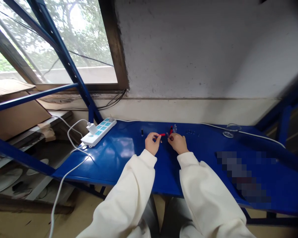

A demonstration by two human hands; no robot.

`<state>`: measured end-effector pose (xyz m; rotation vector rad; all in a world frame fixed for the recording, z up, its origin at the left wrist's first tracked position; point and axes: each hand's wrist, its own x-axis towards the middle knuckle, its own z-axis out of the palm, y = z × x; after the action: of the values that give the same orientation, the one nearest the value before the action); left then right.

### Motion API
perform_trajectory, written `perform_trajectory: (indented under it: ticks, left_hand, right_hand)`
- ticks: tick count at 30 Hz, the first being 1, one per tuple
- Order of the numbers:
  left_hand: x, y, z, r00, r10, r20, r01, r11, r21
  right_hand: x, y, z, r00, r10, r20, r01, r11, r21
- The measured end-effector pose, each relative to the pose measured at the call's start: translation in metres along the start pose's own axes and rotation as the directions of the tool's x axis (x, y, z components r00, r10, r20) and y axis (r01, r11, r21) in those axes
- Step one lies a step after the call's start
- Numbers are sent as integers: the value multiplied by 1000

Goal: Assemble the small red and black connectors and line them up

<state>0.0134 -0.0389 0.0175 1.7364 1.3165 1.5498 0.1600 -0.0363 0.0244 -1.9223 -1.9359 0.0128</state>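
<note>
My left hand (152,143) pinches a small red cylinder (163,135) between thumb and fingertips, pointing toward the right hand. Close beside it, my right hand (178,142) is closed with its fingertips around a small, partly clear piece (167,134), too small to name. The two hands nearly meet above the blue table. Just behind the right hand stand a small red piece (171,128) and some clear pieces (175,128), partly hidden by the fingers. To the left of my left hand, a short black cylinder (142,132) stands upright.
Tiny clear bits (191,132) lie right of the hands on the blue table (201,172). Farther right are a clear round item (228,134) and a blurred dark patch (240,175). A white power strip (99,133) with a plugged-in cable lies at the left edge.
</note>
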Motion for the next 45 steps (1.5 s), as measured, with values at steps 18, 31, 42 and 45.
perform_trajectory:
  ticks: [18,31,42,45]
  left_hand:
    - [-2,5,-2,991,113,66,-118,990,74]
    - [-6,-2,-2,927,196,319,-273,936,220]
    - [-6,-6,0,921,190,341,-279,931,234]
    - [-7,-7,0,923,190,334,-278,931,237]
  right_hand:
    - [-2,-9,1,984,-179,-14,179,984,25]
    - [-2,-10,3,988,-104,-117,110,993,44]
    - [-2,-9,4,979,-106,-175,123,988,89]
    - [-2,-9,4,980,-102,-173,120,988,96]
